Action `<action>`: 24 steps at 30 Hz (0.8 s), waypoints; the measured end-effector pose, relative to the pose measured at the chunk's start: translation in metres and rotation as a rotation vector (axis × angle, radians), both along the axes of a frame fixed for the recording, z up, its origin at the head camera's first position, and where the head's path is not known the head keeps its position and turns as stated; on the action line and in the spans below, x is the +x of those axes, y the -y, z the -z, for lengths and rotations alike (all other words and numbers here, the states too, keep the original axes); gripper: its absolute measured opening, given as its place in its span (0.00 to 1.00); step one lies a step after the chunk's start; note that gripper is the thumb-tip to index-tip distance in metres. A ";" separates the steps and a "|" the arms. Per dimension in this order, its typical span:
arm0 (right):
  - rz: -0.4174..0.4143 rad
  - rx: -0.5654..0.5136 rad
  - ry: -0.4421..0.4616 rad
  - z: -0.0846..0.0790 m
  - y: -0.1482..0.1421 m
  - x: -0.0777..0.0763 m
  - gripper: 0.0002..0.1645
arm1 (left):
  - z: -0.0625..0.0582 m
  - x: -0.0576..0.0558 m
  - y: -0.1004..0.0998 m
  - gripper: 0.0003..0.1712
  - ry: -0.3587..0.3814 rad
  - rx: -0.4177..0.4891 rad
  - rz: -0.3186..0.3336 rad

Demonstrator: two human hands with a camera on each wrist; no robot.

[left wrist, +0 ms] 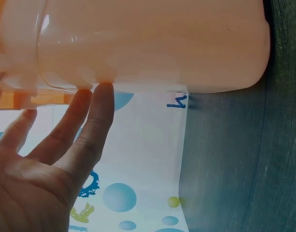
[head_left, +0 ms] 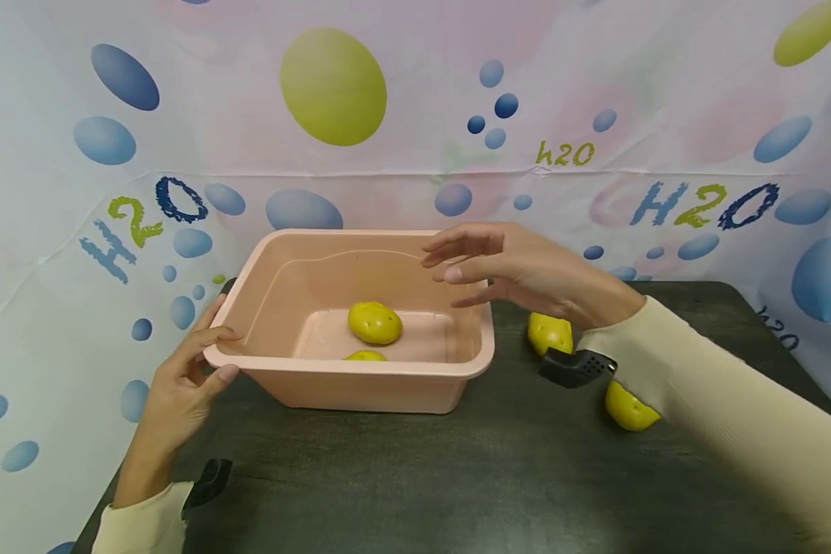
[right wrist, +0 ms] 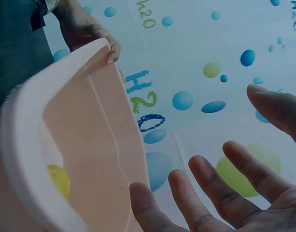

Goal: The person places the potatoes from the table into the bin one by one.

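Observation:
A pale pink plastic basin [head_left: 374, 390] stands on the dark table, and its left rim is gripped by my left hand [head_left: 180, 388], thumb outside the front corner. In the left wrist view, fingertips [left wrist: 105, 92] press against the basin's outer wall. Inside lies a yellow potato [head_left: 375, 322]; another potato [head_left: 365, 355] shows only its top behind the front wall. Over the basin's right rim hovers my right hand [head_left: 519, 265], fingers spread and holding nothing. The right wrist view shows this hand's palm and separated fingers [right wrist: 220, 198] beside the basin.
Right of the basin, two more yellow potatoes lie on the table, one potato [head_left: 550, 332] under the right wrist and one potato [head_left: 626, 408] partly hidden by the sleeve. A patterned curtain [head_left: 415, 100] hangs behind the dark table [head_left: 402, 477].

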State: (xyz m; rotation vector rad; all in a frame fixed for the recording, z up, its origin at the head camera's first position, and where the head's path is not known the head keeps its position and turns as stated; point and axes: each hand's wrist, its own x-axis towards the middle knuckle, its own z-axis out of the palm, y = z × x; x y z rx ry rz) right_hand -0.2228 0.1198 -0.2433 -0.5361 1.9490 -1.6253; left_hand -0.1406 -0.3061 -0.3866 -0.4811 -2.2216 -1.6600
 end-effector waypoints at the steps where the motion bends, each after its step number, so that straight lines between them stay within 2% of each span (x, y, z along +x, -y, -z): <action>1: 0.005 -0.001 -0.012 -0.001 -0.007 0.003 0.28 | 0.000 0.000 0.000 0.20 -0.002 -0.003 0.000; 6: 0.040 -0.015 -0.064 0.000 -0.039 0.019 0.27 | 0.000 0.000 0.000 0.19 -0.013 0.002 0.000; 10: 0.068 -0.001 -0.079 0.008 -0.063 0.029 0.27 | 0.000 -0.001 -0.001 0.20 -0.017 0.011 0.001; 17: 0.097 0.027 -0.141 0.028 -0.103 0.043 0.27 | 0.001 -0.002 -0.001 0.20 -0.016 0.017 0.014; 24: 0.095 0.006 -0.181 0.058 -0.138 0.052 0.29 | 0.002 -0.001 0.000 0.20 -0.011 0.029 0.021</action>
